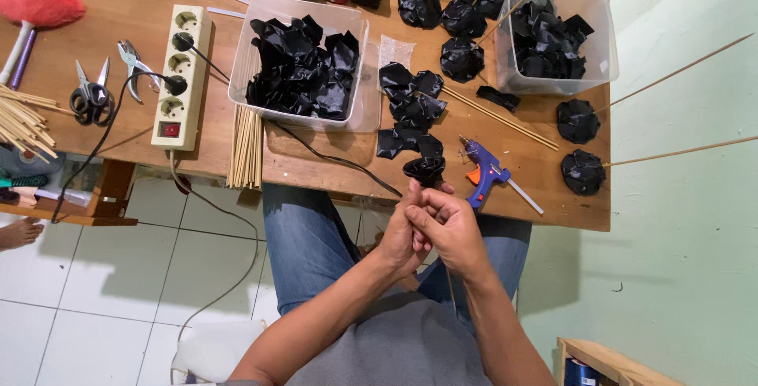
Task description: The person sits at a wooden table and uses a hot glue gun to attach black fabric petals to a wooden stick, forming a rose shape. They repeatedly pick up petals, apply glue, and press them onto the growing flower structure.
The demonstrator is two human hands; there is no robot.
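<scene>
Both my hands meet just below the table's front edge, over my lap. My left hand (pixel 399 232) and my right hand (pixel 448 224) are closed together around the base of a small black paper flower (pixel 424 170) that sticks up above my fingers. A thin stick runs down from under my right hand. Loose black petals (pixel 408 118) lie on the wooden table (pixel 142 7) just beyond the flower. A blue glue gun (pixel 483 171) lies to the right of my hands, its cord trailing left.
Two clear bins of black petals (pixel 304 66) (pixel 549 39) stand on the table, with finished black flowers on sticks (pixel 462 58) between and to the right. Bamboo sticks (pixel 246 149), a power strip (pixel 183 74), scissors (pixel 91 94) and pliers (pixel 133 66) lie left.
</scene>
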